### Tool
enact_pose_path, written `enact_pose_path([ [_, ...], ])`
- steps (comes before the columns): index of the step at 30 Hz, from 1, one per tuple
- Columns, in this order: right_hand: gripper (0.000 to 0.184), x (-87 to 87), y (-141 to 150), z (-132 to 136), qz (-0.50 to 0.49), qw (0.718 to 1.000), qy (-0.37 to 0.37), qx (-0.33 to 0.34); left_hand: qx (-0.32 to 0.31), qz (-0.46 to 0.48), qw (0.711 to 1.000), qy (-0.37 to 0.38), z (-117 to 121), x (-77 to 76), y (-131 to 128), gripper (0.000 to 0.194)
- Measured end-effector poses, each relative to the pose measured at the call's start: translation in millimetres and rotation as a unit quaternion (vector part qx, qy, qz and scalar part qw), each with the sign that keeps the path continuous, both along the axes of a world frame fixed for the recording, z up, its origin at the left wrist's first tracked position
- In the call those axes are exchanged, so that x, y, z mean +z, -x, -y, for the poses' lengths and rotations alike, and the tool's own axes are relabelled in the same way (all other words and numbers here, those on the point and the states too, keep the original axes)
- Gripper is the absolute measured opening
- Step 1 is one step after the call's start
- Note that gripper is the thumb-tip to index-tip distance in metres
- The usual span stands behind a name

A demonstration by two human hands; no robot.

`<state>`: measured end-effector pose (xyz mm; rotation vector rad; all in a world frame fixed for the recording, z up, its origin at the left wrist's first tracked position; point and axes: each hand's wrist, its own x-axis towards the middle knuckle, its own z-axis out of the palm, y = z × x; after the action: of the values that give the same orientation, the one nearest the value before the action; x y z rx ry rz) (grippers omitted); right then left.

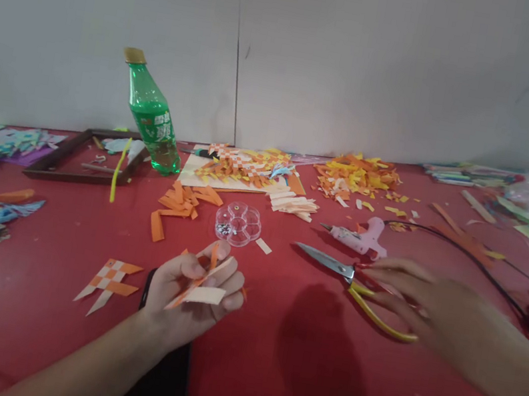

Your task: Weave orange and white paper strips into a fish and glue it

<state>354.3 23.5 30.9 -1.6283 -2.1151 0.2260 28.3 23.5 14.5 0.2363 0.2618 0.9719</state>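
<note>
My left hand (199, 285) is closed on a small woven paper piece (200, 292) of orange and cream strips, with strip ends sticking out between the fingers. My right hand (411, 293), blurred by motion, reaches over the handles of the scissors (329, 263), fingers stretched and apart at the red handle. The scissors, with one red and one yellow handle, lie on the red table, blades pointing left. A finished-looking woven paper fish (109, 281) in orange and cream lies left of my left hand. A clear flower-shaped tray (238, 224) holds tiny black-and-white pieces.
A pink glue gun (359, 236) with a black cable lies behind the scissors. Folded orange strips (179, 204), cream strips (292, 203) and yellow-orange scraps (357, 176) are farther back. A green bottle (153, 118) stands by a dark frame (75, 176). A black phone-like object (162, 384) lies under my left forearm.
</note>
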Motion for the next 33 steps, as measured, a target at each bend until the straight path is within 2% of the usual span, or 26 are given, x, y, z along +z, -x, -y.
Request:
enact_pose_path([
  [2,0.027,13.7,35,8,-0.031,0.998,0.035,0.04,-0.005,-0.004,1.0,-0.008,1,-1.0,0,0.016],
  [4,0.04,19.7,71,11,-0.104,0.978,0.153,0.098,-0.014,-0.009,1.0,-0.021,3,-2.0,1,0.017],
  [6,0.064,16.0,103,9,-0.185,0.921,0.297,0.17,-0.021,-0.012,0.999,-0.029,4,-2.1,1,0.017],
  [7,0.067,11.1,116,7,-0.238,0.883,0.35,0.204,-0.022,-0.013,0.999,-0.029,5,-1.7,1,0.017],
  [9,0.055,-2.0,136,1,-0.347,0.817,0.395,0.236,-0.018,-0.016,0.999,-0.026,4,-0.5,1,0.016],
  [11,0.039,-15.2,146,-5,-0.417,0.796,0.384,0.214,0.002,-0.029,0.999,-0.021,2,0.7,0,0.016],
  [13,0.026,-25.0,148,-10,-0.441,0.806,0.356,0.173,0.039,-0.052,0.998,-0.011,-1,0.8,-1,0.016],
  [16,0.024,-30.7,140,-19,-0.456,0.833,0.294,0.113,0.089,-0.099,0.991,0.026,-5,-0.8,-1,0.017],
  [20,0.028,-28.0,122,-29,-0.457,0.876,0.152,0.002,0.119,-0.159,0.977,0.077,-5,-1.0,-3,0.019],
  [22,0.028,-28.2,115,-33,-0.416,0.905,0.081,-0.027,0.143,-0.181,0.968,0.101,-3,-0.5,-5,0.017],
  [24,0.027,-32.2,113,-35,-0.324,0.946,0.029,0.004,0.175,-0.197,0.958,0.112,-3,-0.7,-6,0.016],
  [26,0.027,-39.7,115,-35,-0.203,0.975,-0.004,0.086,0.206,-0.205,0.951,0.107,-3,-1.7,-6,0.019],
  [29,0.033,-50.8,124,-30,-0.06,0.983,-0.02,0.173,0.234,-0.201,0.947,0.09,-4,-3.3,-7,0.022],
  [33,0.056,-51.1,133,-17,0.03,0.979,0.021,0.201,0.239,-0.192,0.948,0.081,-6,-3.0,-8,0.023],
])
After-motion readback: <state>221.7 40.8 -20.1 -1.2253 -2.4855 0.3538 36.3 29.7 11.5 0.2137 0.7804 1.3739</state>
